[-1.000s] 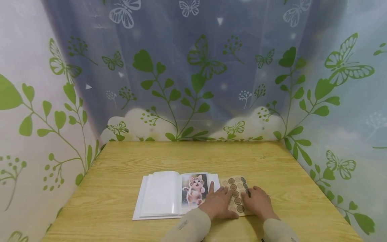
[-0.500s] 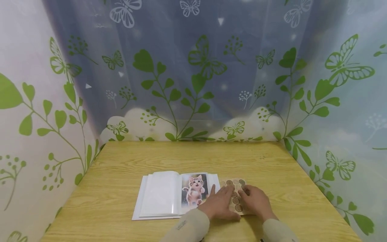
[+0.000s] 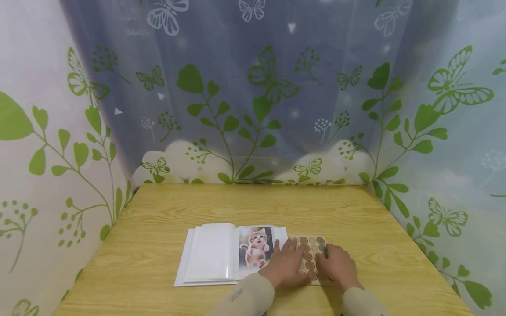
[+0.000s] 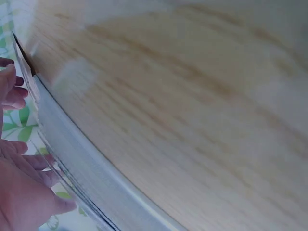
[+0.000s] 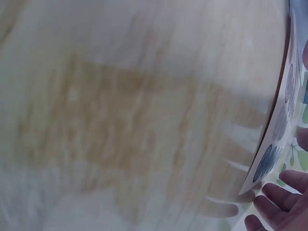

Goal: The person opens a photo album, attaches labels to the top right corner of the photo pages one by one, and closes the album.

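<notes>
A tan sheet of round stickers lies on the table, just right of an open photo album. My left hand rests on the sheet's left part, fingers spread and covering some of its circles. My right hand is at the sheet's right edge, thumb and forefinger drawn together on it, near a dark circle. Those two fingertips partly hide whatever lies between them. From the right wrist, the sticker sheet appears edge-on, with the other fingers loosely bent beside it.
The album's right page holds a kitten picture; its left page is a white sleeve. Both lie on a wood-grain table. A curtain with green leaves and butterflies surrounds the table's back and sides.
My right hand has made small shifts at the sheet's right edge, its fingertips still there. The sticker sheet has shifted slightly under my left hand, which stays over it. The album keeps its place.
</notes>
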`<state>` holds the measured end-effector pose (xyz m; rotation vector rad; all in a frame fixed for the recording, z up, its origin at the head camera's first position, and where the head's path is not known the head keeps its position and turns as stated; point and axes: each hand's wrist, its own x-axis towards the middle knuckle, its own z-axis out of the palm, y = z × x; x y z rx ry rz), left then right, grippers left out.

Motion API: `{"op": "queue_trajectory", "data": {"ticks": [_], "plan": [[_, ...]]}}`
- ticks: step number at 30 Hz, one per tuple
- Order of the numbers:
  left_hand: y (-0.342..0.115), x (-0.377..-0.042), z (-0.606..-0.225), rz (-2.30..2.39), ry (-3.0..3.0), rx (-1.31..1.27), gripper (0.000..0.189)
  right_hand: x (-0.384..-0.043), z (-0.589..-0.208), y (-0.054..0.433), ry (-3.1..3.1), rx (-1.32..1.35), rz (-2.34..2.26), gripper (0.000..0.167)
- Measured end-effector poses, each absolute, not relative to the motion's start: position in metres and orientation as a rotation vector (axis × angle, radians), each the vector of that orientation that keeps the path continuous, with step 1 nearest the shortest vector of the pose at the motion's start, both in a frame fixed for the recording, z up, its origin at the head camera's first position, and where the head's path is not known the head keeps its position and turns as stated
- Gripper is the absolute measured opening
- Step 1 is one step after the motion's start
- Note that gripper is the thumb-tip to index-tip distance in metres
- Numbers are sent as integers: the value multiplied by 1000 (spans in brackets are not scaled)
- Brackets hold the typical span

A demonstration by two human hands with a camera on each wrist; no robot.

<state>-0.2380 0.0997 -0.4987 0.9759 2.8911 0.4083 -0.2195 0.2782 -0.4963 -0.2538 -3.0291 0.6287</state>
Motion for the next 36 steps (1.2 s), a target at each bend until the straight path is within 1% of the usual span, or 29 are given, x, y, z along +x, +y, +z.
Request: {"op": "queue_trajectory", "data": {"ticks": [5, 9, 12, 14, 16, 22, 28, 30, 36], "plan": [[98, -238, -500, 340, 2918, 985, 84, -218, -498, 282, -3043, -248, 585, 54], [99, -236, -502, 263, 2909, 1012, 85, -216, -499, 282, -3021, -213, 565, 49], [101, -235, -503, 241, 2898, 1040, 88, -216, -499, 279, -3011, -206, 568, 51], [102, -234, -503, 259, 2889, 1049, 90, -216, -498, 277, -3006, -214, 585, 57], [103, -232, -502, 298, 2879, 1043, 92, -216, -498, 275, -2995, -223, 632, 61], [104, -233, -502, 418, 2845, 1002, 94, -218, -495, 273, -2901, -260, 927, 65], [102, -237, -497, 498, 2807, 1022, 88, -220, -489, 271, -2812, -280, 1142, 71], [100, -239, -495, 532, 2806, 1023, 87, -221, -487, 271, -2797, -273, 1142, 71], [93, -248, -488, 618, 2849, 1050, 81, -223, -483, 268, -2739, -229, 1102, 60]]}}
